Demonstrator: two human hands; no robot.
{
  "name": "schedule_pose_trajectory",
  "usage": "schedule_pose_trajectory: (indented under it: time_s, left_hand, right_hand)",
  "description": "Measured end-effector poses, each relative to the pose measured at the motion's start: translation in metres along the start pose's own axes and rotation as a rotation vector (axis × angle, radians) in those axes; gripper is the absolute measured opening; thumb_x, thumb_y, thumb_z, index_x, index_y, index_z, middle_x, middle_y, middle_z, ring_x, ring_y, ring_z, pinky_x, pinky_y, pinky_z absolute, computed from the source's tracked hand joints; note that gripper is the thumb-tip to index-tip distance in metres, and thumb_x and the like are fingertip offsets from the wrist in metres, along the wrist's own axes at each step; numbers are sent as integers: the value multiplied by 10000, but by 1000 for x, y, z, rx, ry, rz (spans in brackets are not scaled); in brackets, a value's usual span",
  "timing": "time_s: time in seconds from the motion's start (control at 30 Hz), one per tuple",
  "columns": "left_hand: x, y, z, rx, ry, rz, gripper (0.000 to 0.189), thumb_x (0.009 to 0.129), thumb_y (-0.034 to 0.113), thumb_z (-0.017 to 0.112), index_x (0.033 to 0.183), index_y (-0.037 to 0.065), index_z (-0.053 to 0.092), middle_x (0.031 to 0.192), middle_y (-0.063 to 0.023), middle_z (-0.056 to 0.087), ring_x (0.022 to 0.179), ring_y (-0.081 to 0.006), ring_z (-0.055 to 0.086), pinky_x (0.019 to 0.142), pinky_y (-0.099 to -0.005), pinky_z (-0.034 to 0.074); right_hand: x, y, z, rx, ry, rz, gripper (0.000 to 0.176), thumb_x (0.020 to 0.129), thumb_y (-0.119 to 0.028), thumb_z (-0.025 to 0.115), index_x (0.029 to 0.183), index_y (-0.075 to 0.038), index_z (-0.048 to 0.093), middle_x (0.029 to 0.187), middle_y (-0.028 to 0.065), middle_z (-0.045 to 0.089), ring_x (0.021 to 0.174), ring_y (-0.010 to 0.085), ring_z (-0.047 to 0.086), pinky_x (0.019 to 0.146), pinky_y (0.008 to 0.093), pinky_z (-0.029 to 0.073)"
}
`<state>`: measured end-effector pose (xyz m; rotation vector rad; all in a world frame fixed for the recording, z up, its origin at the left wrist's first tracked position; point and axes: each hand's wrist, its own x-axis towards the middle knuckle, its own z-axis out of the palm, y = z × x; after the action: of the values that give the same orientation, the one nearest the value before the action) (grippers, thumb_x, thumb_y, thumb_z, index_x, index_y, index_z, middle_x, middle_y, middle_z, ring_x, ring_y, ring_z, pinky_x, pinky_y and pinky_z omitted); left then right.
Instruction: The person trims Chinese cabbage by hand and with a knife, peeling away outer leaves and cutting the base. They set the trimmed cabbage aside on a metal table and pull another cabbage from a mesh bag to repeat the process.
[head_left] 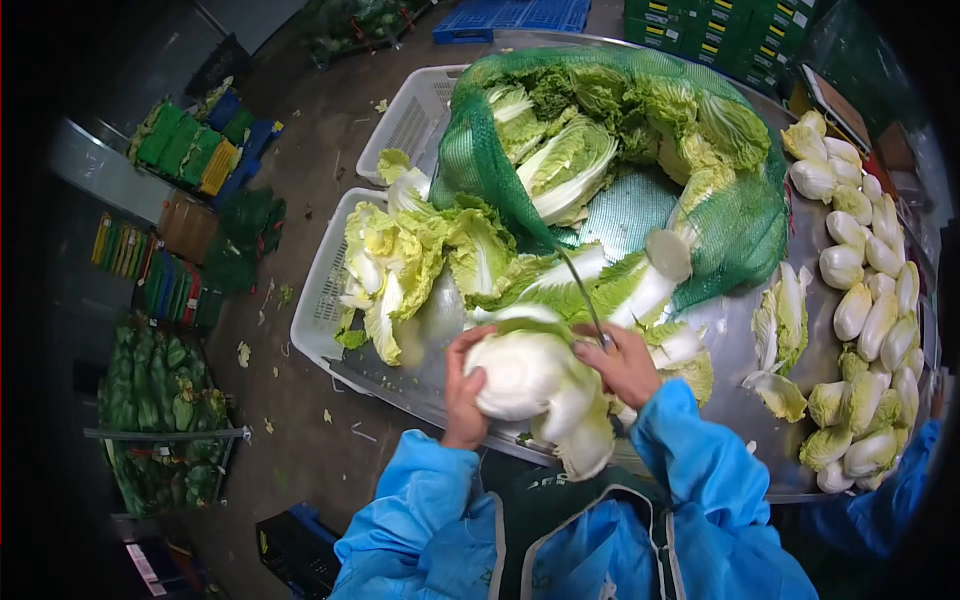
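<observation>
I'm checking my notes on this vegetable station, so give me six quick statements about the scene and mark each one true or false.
1. The left hand holds a cabbage. True.
2. The left hand wears a glove. False: it is bare.
3. Several heads lie inside the net. True.
4. The net is red. False: it is green.
5. The right hand holds a knife. True.
6. All the heads are inside the net. False: many pale ones lie outside it, along the right side of the table.
</observation>
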<state>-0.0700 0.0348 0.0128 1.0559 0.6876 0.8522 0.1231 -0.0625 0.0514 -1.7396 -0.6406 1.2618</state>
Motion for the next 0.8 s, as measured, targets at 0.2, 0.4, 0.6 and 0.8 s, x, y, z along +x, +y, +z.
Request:
schedule_pose_trajectory:
  time_s: [0.2,0.4,0.6,0.8]
  left_hand:
    - [-7,-5,26,-85,-35,66,544,741,178,536,1231,-18,400,1257,-147,452,1145,-226,451,1021,-349,320]
    - [-7,-1,16,-66,-70,49,431,751,123,528,1157,-9,475,1151,-135,531,1051,-211,518,947,-325,398]
    - [43,-38,-34,342,-4,-22,347,751,88,612,1074,-11,534,1038,-133,578,973,-214,549,895,-308,423]
    - [29,32,14,698,49,687,498,708,99,720,1150,5,510,1194,-185,511,1105,-337,498,962,-397,386]
  right_hand:
    - [35,-8,9,-113,-153,-127,644,751,-435,696,1122,76,568,1035,226,621,949,256,600,838,326,469]
    - [24,-15,7,-170,-292,-104,680,732,-439,717,1138,81,551,1031,218,619,943,251,598,849,326,462]
    - [1,-2,0,-116,-163,-74,646,728,-450,716,1127,37,571,907,143,632,798,188,605,725,294,490]
    - [5,-9,-13,9,-58,103,578,717,-486,710,1058,-32,604,593,14,521,428,72,419,377,219,311]
